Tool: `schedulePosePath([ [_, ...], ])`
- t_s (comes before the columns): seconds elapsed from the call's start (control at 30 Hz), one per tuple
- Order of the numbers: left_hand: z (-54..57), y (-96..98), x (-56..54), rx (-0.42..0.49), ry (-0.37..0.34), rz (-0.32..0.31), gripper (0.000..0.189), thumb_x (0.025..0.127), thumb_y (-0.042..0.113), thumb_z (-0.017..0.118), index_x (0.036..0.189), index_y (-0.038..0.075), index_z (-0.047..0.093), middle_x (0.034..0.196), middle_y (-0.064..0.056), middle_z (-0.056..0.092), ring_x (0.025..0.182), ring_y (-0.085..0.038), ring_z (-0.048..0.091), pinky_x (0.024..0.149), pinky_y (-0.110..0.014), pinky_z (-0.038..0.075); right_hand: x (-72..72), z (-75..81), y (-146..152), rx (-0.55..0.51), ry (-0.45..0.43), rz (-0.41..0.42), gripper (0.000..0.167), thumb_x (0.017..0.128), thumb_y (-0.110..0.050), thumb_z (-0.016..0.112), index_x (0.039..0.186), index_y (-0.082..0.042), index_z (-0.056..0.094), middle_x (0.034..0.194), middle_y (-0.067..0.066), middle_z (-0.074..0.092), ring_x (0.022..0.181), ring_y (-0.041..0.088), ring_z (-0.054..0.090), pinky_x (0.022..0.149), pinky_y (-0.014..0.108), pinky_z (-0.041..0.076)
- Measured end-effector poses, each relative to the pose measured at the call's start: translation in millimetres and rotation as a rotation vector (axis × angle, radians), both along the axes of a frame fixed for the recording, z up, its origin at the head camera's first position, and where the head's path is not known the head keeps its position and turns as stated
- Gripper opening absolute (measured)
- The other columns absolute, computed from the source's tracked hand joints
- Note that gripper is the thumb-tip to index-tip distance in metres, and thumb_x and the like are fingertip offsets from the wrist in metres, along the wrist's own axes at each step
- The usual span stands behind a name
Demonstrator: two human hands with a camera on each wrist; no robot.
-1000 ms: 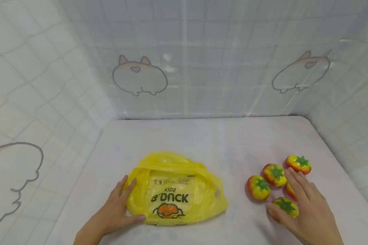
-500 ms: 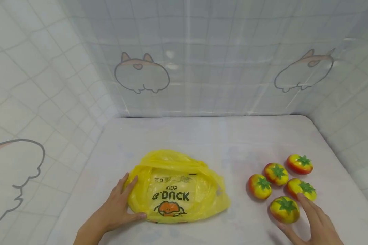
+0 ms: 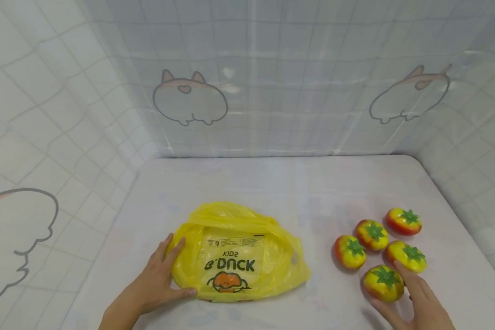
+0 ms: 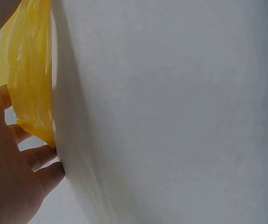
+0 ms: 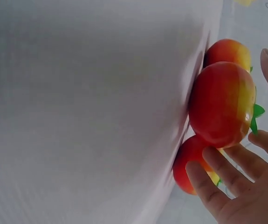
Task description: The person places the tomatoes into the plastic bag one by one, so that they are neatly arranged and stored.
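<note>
A yellow plastic bag point(image 3: 278, 270) with a printed cartoon and "KIDS B'DUCK" lettering lies flat, left of centre in the head view. My left hand point(image 3: 156, 280) rests at its left edge, fingers spread and thumb on the front corner; in the left wrist view the fingers lie along the yellow plastic point(image 4: 31, 70). At the right, my right hand point(image 3: 425, 305) is around the nearest red-and-yellow toy tomato point(image 3: 381, 288), which has a green leafy top. The right wrist view shows relaxed fingers point(image 5: 227, 179) beneath that tomato point(image 5: 217, 102), the thumb standing apart from it.
Several more toy tomatoes sit close behind: one at the left point(image 3: 348, 254), one at the middle point(image 3: 369, 238), one at the right point(image 3: 396, 259) and one farthest back point(image 3: 398, 224). The pale table point(image 3: 239, 178) is bounded by a tiled-pattern curtain point(image 3: 288, 110) at the back and sides.
My right hand has drawn back toward me from over the tomatoes to the nearest one, uncovering the right one. The left hand and bag have stayed put.
</note>
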State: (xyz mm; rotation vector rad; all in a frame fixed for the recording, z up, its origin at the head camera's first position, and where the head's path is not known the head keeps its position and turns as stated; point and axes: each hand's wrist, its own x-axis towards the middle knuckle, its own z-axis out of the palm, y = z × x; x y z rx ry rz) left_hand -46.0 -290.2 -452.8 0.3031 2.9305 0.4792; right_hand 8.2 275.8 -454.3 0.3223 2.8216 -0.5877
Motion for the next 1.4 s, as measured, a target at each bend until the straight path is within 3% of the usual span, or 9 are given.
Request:
schedulePosePath([
  [0.2,2.5,0.7,0.8,0.0,-0.009,0.01,0.128,0.068,0.083,0.073,0.165,0.018,0.02,0.167,-0.027,0.01,0.143,-0.063,0.026,0.099,-0.076,0.043,-9.8,4.7,3.4,-0.01,-0.043,0.054,0.127,0.075,-0.084,0.064,0.165,-0.009,0.015,0.149,0.032,0.037,0.108,0.044,0.055,0.088,0.067,0.053],
  [0.43,3.6,0.8,1.4,-0.005,-0.008,0.009,0.129,0.068,0.084,0.073,0.165,0.017,0.02,0.167,-0.027,0.01,0.143,-0.063,0.027,0.098,-0.076,0.044,-12.5,2.9,6.1,-0.018,0.002,0.084,0.121,0.077,-0.083,0.065,0.162,-0.006,0.023,0.146,0.027,0.039,0.102,0.036,0.056,0.085,0.059,0.057],
  [0.9,5.5,1.4,1.4,-0.004,-0.023,0.023,0.129,0.067,0.086,0.071,0.165,0.019,0.02,0.169,-0.025,0.008,0.144,-0.061,0.025,0.101,-0.076,0.042,-10.4,-2.9,7.4,-0.006,0.076,0.129,0.118,0.077,-0.075,0.073,0.163,-0.011,0.023,0.145,0.023,0.042,0.102,0.033,0.056,0.085,0.056,0.059],
  [1.13,4.6,1.0,-0.4,-0.018,-0.05,0.024,0.13,0.067,0.087,0.07,0.165,0.019,0.018,0.168,-0.026,0.007,0.144,-0.061,0.025,0.1,-0.075,0.043,-8.2,-0.2,3.5,-0.007,0.122,0.14,0.115,0.078,-0.071,0.075,0.161,-0.009,0.026,0.145,0.022,0.043,0.101,0.032,0.057,0.084,0.055,0.06],
  [1.4,4.2,0.8,-1.2,-0.012,-0.033,0.013,0.131,0.066,0.086,0.071,0.165,0.017,0.02,0.168,-0.027,0.008,0.143,-0.063,0.026,0.099,-0.075,0.044,-6.1,10.1,-2.4,-0.011,0.196,0.152,0.112,0.078,-0.061,0.081,0.161,-0.01,0.026,0.144,0.022,0.044,0.101,0.034,0.057,0.083,0.056,0.059],
])
